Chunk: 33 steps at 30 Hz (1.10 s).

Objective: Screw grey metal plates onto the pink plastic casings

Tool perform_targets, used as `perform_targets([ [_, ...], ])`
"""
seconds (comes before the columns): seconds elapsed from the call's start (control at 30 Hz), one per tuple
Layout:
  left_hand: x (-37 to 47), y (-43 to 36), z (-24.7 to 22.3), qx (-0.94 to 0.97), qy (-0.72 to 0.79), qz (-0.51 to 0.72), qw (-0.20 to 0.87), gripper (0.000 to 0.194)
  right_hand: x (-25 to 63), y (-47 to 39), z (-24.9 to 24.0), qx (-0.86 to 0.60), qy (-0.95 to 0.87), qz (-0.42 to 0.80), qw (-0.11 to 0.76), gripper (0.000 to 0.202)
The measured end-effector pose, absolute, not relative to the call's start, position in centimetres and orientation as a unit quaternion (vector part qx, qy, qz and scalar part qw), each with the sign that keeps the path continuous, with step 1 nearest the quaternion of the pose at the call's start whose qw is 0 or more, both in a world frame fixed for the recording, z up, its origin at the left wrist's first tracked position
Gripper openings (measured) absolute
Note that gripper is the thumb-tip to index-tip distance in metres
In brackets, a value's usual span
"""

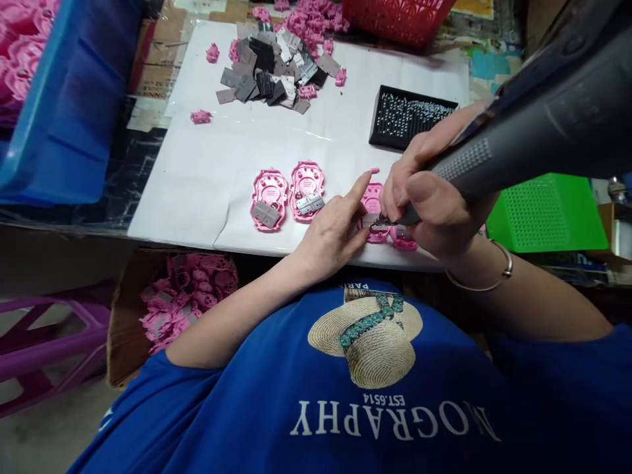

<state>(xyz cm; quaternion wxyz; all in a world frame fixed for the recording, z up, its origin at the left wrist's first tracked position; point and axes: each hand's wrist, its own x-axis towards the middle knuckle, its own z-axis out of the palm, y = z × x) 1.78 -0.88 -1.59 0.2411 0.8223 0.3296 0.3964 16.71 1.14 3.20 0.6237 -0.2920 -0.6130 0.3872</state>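
My right hand (pixel 434 191) is wrapped round a dark grey power screwdriver (pixel 523 131), its tip pointing down at a pink case (pixel 372 195) near the table's front edge. My left hand (pixel 333 234) rests on that same case, thumb and fingers at its left side, the index finger stretched past it. A grey plate lies in the case, partly hidden by my fingers. Another pink case (pixel 405 238) sits just right of it, half covered. To the left lie two more pink cases (pixel 270 191) (pixel 307 181), each with a grey plate on its lower half.
Grey plates (pixel 266 62) and pink parts (pixel 313 23) are heaped at the back. A black screw tray (pixel 405 118) stands behind my right hand, a green basket (pixel 548 214) at right, a red basket (pixel 395 20) behind, a blue bin (pixel 59 112) at left. Below is a box of pink pieces (pixel 128 322).
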Motion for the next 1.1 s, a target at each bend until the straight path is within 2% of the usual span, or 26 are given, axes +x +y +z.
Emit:
perform_targets([
  [0.07, 1.7, -0.9, -1.6, 0.820, 0.336, 0.390, 0.249, 0.056, 16.4, 1.4, 3.2, -0.218, -0.596, 0.389, 0.667, 0.024],
  [0.2, 1.3, -1.0, -1.7, 0.821, 0.343, 0.372, 0.265, 0.069, 17.3, 1.6, 5.1, -0.192, -0.576, 0.400, 0.686, 0.027],
  [0.33, 1.0, -0.9, -1.7, 0.824, 0.343, 0.363, 0.266, 0.072, 21.7, 2.0, 8.5, -0.246, -0.567, 0.258, 0.743, 0.022],
  [0.43, 1.0, -0.8, -1.6, 0.828, 0.349, 0.353, 0.261, 0.072, 26.7, 2.8, 9.7, -0.343, -0.555, 0.150, 0.743, 0.018],
  [0.53, 1.0, -0.7, -1.4, 0.827, 0.362, 0.345, 0.257, 0.070, 31.8, 4.0, 8.7, -0.417, -0.524, 0.080, 0.739, 0.022],
  [0.67, 1.0, -0.8, -1.1, 0.830, 0.370, 0.332, 0.254, 0.068, 35.7, 5.6, 5.8, -0.464, -0.486, 0.070, 0.737, 0.030],
  [0.83, 0.9, -0.9, -0.9, 0.829, 0.381, 0.318, 0.256, 0.067, 36.9, 7.0, 3.5, -0.474, -0.491, 0.058, 0.728, 0.044],
  [1.1, 1.0, -0.9, -0.8, 0.829, 0.383, 0.320, 0.251, 0.068, 37.1, 7.4, 2.9, -0.486, -0.487, 0.051, 0.724, 0.046],
])
